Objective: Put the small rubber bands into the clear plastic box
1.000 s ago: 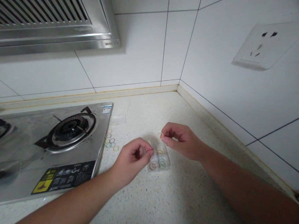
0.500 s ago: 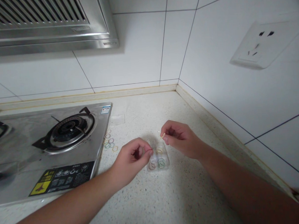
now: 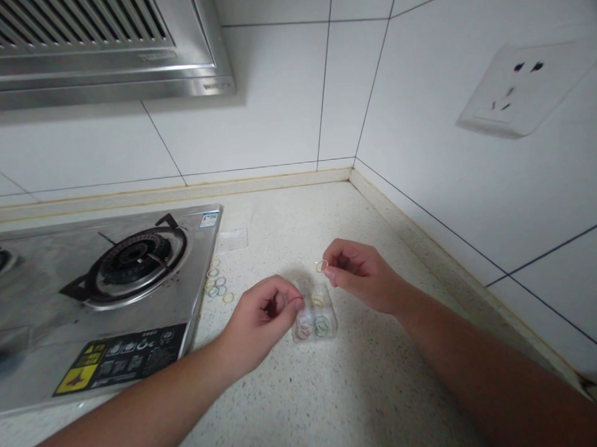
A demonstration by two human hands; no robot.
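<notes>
Between the thumb and fingertips of my right hand point(image 3: 358, 274) is a small, thin yellow elastic band point(image 3: 321, 266), raised above the far side of a clear box. My left hand point(image 3: 268, 318) is closed in a pinch at the left side of that clear plastic box point(image 3: 329, 335); a thin reddish edge shows at its fingertips, too small to name. The box has compartments: green bands point(image 3: 322, 325) lie at front right, pinkish bands point(image 3: 304, 327) at front left, yellow bands point(image 3: 318, 300) behind the green ones. My left fingers partly hide the back left.
Several loose coloured bands point(image 3: 216, 284) lie on the speckled counter point(image 3: 298, 403) beside the gas stove point(image 3: 197, 309). Behind them rests a clear flat plastic piece point(image 3: 232, 239). A range hood point(image 3: 171, 83) hangs above, and a socket point(image 3: 516, 92) is on the right wall.
My right hand has turned the yellow band so its loop now shows more openly, slightly higher. My left hand stays almost in place. The camera view shifts very slightly.
</notes>
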